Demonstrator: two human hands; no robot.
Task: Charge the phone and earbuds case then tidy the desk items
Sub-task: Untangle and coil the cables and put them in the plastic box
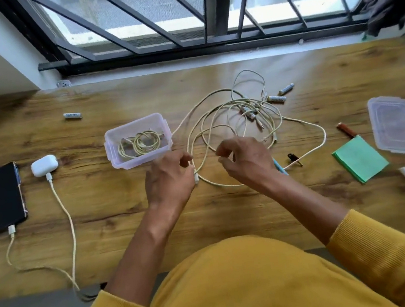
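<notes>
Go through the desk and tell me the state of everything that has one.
phone: plugged in, screen dark
earbuds case: closed, plugged in
plastic box: open, holds a coiled cable
lid: off, lying flat
loose cables: tangled
left hand: gripping a cable
right hand: pinching the cable

Surface (pixel 103 235): brown wood grain with dark streaks. Phone (pixel 4 196): black. Earbuds case (pixel 44 165): white. Cables (pixel 231 123): cream, pale yellowish. Box (pixel 119 162): clear, faint lilac tint. Lid (pixel 398 126): clear, same tint. Note pad (pixel 359 158): green. Pen (pixel 281 167): light blue. Batteries (pixel 72 116): white, grey print. Sleeves (pixel 392 251): mustard yellow, fine ribbing.
</notes>
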